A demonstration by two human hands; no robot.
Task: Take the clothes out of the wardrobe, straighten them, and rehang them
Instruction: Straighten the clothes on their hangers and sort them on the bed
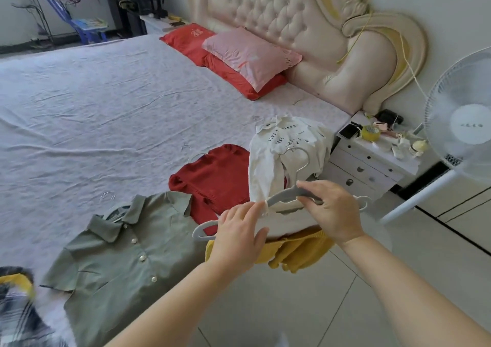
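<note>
a pale grey plastic hanger [282,197] is clasped by the left grip [239,232] at one arm and the right grip [329,211] at its middle.

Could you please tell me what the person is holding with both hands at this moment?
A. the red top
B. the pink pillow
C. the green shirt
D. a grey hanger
D: the left hand and the right hand both grip the grey hanger, while the green shirt and the red top lie untouched on the bed.
</note>
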